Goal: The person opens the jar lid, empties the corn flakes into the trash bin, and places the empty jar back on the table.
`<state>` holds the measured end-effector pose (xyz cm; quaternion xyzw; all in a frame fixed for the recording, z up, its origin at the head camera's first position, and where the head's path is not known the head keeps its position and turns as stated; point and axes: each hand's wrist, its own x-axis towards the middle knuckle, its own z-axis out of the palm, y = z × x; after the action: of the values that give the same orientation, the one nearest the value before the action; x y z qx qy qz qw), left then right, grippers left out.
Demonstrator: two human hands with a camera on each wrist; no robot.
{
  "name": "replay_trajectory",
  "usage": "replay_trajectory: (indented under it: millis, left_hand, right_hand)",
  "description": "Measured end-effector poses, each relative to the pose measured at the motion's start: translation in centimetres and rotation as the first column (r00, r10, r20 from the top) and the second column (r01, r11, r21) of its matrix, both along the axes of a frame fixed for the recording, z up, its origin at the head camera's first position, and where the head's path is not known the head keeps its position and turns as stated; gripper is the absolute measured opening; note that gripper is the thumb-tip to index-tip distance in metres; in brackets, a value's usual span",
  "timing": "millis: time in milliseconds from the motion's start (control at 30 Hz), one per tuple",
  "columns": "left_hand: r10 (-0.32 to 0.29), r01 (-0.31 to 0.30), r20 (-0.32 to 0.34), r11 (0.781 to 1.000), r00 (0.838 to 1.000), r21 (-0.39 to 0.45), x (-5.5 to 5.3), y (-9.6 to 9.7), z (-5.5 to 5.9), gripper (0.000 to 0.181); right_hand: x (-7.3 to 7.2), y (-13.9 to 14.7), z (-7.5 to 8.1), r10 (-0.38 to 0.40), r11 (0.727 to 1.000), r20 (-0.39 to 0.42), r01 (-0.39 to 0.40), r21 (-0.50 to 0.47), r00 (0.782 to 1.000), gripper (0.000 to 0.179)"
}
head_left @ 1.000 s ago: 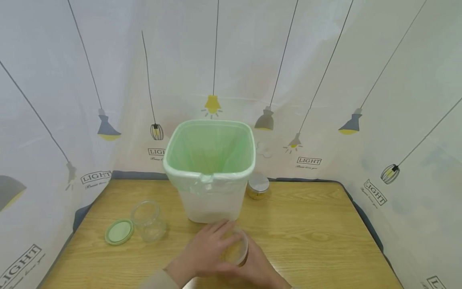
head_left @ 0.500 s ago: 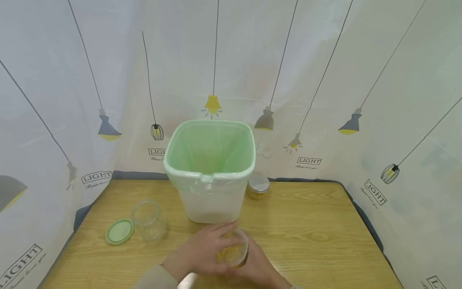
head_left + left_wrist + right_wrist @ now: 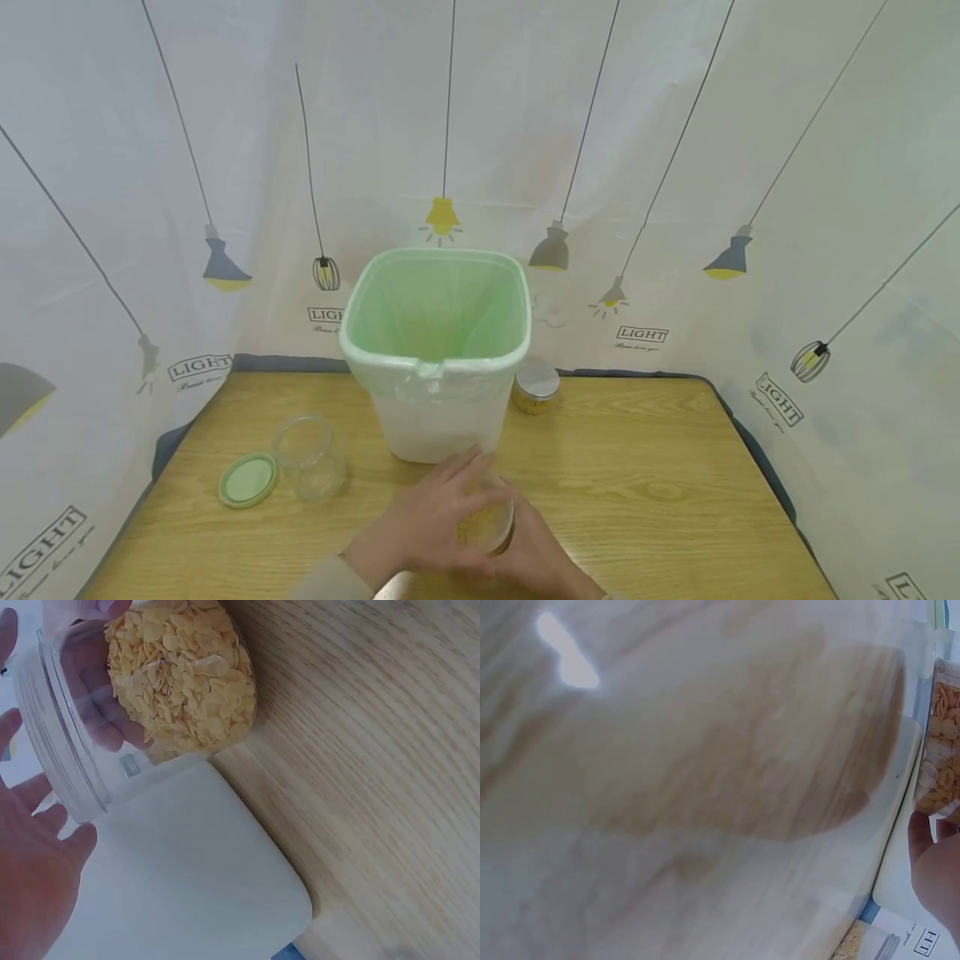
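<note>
A clear plastic jar (image 3: pixel 478 528) of yellow flakes sits between both hands low in the head view. My left hand (image 3: pixel 423 518) spreads its bent fingers over the jar's top and grips the clear lid (image 3: pixel 61 724) by its rim. Around the jar's body curls my right hand (image 3: pixel 534 546), holding it from the right. Through the clear wall, the left wrist view shows the right fingers behind the flakes (image 3: pixel 184 675). At the right edge of the right wrist view, the right hand (image 3: pixel 939 874) supports the jar from below.
A white bin (image 3: pixel 438 417) with a green liner stands just beyond the hands. To its left are an uncovered clear jar (image 3: pixel 311 467) and a green lid (image 3: pixel 248 481). Behind its right side stands a silver-lidded jar (image 3: pixel 536 387). A printed curtain (image 3: pixel 660 208) borders the wooden table (image 3: pixel 637 483).
The left hand has turned back and forth over the jar's top, its fingers shifting on the lid. The right hand and the jar stay in nearly the same place.
</note>
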<state>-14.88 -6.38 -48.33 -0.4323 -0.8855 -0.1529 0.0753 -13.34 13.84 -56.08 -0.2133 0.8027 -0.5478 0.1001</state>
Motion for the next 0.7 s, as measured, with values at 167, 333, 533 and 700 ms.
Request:
replay_trajectory:
  millis: [167,333,533,700]
  left_hand:
    - [-0.029,0.03,0.084,0.999,0.996,-0.013,0.1,-0.19,0.1,0.077]
    - [0.015,-0.015,0.039,1.0,0.999,-0.008,0.09,0.05,-0.1,0.071]
    - [0.106,-0.103,-0.096,0.994,0.99,0.028,0.18,0.63,-0.42,0.072]
    - [0.15,-0.149,-0.04,0.989,0.988,0.01,0.31,0.73,-0.19,0.081]
  right_hand:
    - [0.02,-0.16,-0.06,0.029,0.999,0.006,-0.029,-0.022,1.0,0.101]
    - [0.05,-0.1,-0.21,0.011,1.0,-0.059,-0.011,-0.002,0.998,0.101]
    - [0.12,-0.08,-0.33,-0.021,1.0,-0.061,0.02,-0.015,0.998,0.092]
    - [-0.11,-0.09,-0.25,0.001,1.0,-0.051,-0.002,-0.024,0.999,0.092]
